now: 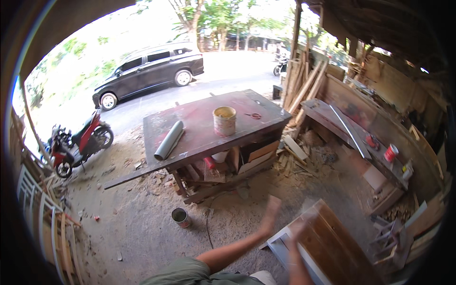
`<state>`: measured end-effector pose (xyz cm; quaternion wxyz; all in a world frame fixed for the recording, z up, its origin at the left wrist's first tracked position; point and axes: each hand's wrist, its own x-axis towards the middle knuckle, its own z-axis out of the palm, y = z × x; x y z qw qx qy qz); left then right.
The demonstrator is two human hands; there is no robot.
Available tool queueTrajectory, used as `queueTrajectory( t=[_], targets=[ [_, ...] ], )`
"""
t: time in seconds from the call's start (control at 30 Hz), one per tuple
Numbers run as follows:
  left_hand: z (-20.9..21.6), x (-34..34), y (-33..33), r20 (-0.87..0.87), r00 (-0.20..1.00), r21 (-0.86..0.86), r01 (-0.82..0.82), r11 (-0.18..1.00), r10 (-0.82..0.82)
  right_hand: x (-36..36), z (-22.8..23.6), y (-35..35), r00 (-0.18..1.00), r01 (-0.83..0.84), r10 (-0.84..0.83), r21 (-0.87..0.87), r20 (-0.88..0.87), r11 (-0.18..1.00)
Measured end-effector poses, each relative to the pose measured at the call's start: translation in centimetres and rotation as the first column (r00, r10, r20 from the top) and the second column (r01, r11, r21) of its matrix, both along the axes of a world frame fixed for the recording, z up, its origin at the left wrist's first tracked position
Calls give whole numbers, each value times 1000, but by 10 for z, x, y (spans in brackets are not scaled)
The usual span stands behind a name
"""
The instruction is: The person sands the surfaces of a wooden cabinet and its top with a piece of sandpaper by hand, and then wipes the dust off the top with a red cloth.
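My left hand (271, 211) is raised in front of the workbench, just left of a brown wooden cabinet-like piece (339, 242). It is smeared by motion, and its fingers do not show clearly. Over the pale upper edge of that piece is my right hand (302, 227), also blurred. Whether it touches the wood I cannot tell. The wooden piece lies tilted at the lower right, with a panelled brown face and a whitish side. No held object can be made out in either hand.
Ahead stands a workbench (199, 114) bearing a paint-stained bucket (224, 124), a grey roll (169, 140) and red-handled scissors (253, 116). An open can (180, 217) sits on the dusty floor. Wood scraps (297, 154) lie right of the bench; a red motorbike (83, 142) stands left.
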<state>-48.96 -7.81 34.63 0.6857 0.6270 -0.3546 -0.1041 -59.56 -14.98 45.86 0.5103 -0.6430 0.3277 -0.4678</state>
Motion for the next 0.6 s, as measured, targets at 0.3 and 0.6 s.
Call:
queueTrajectory(
  t=[0.3, 0.6],
  targets=[
    [19, 43, 104, -813, 510, 289, -67, 955, 282, 140, -82, 6, 646, -713, 747, 475, 157, 516],
    [-21, 201, 151, -695, 607, 100, -449, 888, 386, 223, -74, -10, 359, -720, 914, 679, 188, 143]
  ],
)
